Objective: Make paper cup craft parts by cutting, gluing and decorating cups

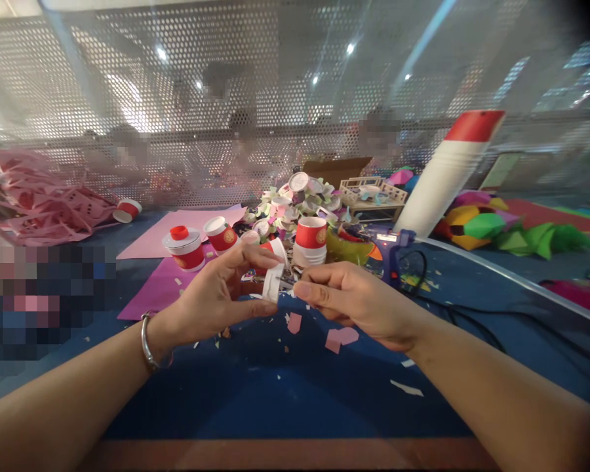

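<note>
The left hand (216,292) pinched a small white curved paper-cup piece (271,282) between thumb and fingers, above the blue table (285,393). The right hand (349,301) had its fingertips closed on a thin dark pin-like tool, too small to identify, at the piece's edge. The work appeared mid-step, demanding steady, fine pressure.
</note>
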A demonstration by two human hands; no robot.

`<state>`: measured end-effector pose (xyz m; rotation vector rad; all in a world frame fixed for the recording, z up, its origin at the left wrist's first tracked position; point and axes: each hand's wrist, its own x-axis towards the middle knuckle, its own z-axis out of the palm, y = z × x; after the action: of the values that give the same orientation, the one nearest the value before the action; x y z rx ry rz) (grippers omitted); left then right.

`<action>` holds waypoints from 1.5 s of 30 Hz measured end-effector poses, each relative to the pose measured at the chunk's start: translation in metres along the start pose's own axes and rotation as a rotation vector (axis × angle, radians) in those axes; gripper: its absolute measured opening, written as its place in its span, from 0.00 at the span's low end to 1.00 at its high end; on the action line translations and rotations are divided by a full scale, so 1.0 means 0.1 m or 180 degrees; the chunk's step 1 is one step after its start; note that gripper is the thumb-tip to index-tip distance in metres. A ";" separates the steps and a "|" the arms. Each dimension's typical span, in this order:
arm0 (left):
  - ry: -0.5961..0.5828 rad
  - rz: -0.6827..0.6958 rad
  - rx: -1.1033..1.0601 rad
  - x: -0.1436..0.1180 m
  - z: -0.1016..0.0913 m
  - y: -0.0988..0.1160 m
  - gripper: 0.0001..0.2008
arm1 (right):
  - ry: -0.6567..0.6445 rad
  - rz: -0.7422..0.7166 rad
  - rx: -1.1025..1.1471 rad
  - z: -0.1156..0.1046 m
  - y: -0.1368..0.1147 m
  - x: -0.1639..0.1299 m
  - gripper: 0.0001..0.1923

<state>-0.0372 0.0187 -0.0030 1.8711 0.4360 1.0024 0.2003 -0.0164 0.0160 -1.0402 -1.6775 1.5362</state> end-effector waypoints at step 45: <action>0.0182 0.0020 0.0817 0.02 -0.02 0.00 0.21 | 0.0102 0.0138 0.0404 0.05 -0.01 0.02 0.19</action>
<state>-0.0376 0.0207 -0.0019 2.0756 0.6174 1.0456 0.1950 -0.0176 0.0160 -1.0349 -1.5238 1.6230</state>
